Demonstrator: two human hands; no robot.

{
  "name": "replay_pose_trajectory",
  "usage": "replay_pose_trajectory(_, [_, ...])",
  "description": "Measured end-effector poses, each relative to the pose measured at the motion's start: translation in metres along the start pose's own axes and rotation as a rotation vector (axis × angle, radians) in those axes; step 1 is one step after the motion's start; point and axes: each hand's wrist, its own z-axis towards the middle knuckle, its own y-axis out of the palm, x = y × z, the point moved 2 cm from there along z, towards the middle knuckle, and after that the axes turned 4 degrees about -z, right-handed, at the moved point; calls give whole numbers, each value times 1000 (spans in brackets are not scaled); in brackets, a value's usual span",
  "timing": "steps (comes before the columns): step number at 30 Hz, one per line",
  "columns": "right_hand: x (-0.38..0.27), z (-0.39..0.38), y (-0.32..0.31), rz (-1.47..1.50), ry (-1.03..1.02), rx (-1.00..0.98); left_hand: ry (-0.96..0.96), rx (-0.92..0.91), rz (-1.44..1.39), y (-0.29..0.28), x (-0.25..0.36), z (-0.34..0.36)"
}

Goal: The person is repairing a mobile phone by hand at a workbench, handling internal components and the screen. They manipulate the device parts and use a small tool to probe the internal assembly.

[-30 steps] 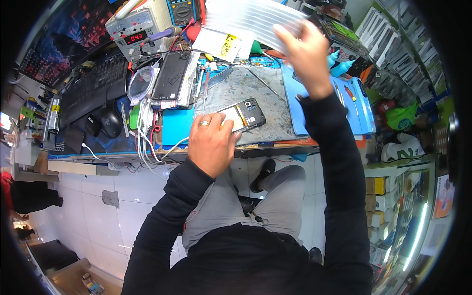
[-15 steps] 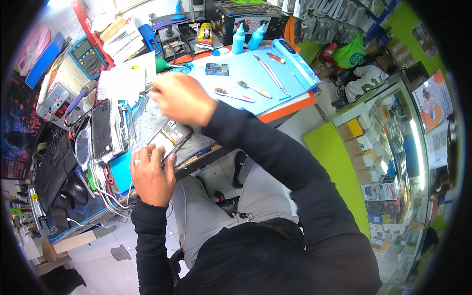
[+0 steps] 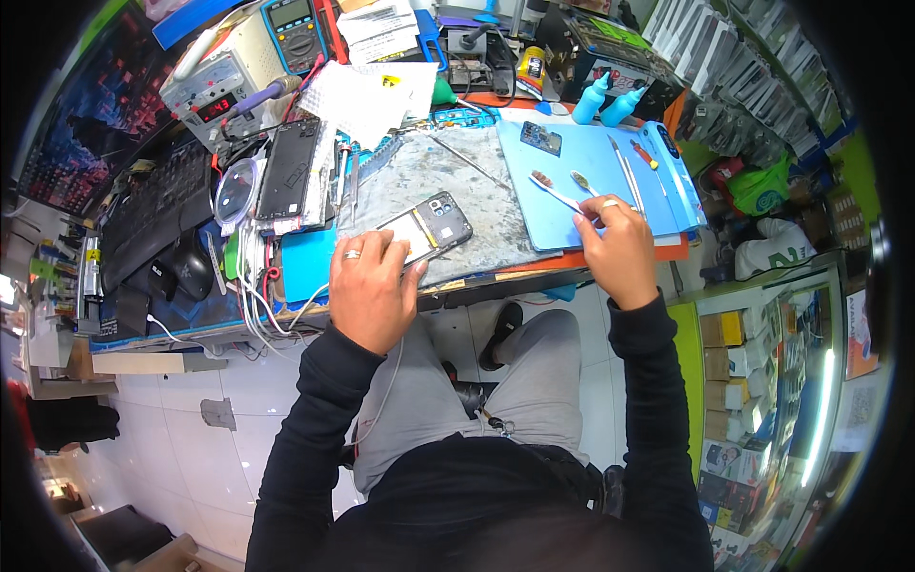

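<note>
A smartphone (image 3: 444,221) with its back cover off lies tilted on the worn grey work mat (image 3: 419,172), near the bench's front edge. My left hand (image 3: 370,291) grips its near end, fingers across the top and thumb along the side. On the light-blue mat (image 3: 534,224), my right hand (image 3: 618,250) has its fingers curled in a pinch at the handles of two toothbrushes. One toothbrush (image 3: 555,191) has a white handle and brown bristles; the other brush (image 3: 582,182) has yellowish bristles. Fingers hide which handle is pinched. Behind them lies a blue circuit board (image 3: 541,139).
Tweezers (image 3: 625,172) and a red-handled screwdriver (image 3: 646,154) lie right of the brushes. Two blue bottles (image 3: 591,98) stand behind. A black phone panel (image 3: 289,176), loose cables (image 3: 255,296), a multimeter (image 3: 294,33) and a power supply (image 3: 212,103) crowd the left.
My right hand has moved from above the grey mat, over by the papers, right to the toothbrushes. The left hand stays on the smartphone. The view has shifted too.
</note>
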Motion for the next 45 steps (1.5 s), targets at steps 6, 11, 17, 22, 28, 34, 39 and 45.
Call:
replay_pose_trajectory(6, [-31,-12,15,19,-171,5,-21,-55,73,4,5,-2])
replay_pose_trajectory(11, [-74,-15,31,126,-241,-55,-26,-17,196,15,13,-10])
replay_pose_trajectory(17, [-153,52,71,526,-247,-133,-21,17,314,20,14,-15])
replay_pose_trajectory(22, [-200,124,143,276,-252,-275,-20,10,211,21,11,-14])
replay_pose_trajectory(28, [-232,154,163,86,-38,-529,-44,16,195,23,9,-15])
replay_pose_trajectory(34, [-229,158,169,143,-101,-371,-49,16,153,20,6,-17])
replay_pose_trajectory(39, [-218,164,133,599,-87,-28,-35,37,145,20,4,-17])
replay_pose_trajectory(45, [-244,173,142,728,-342,236,-30,15,134,20,3,-16])
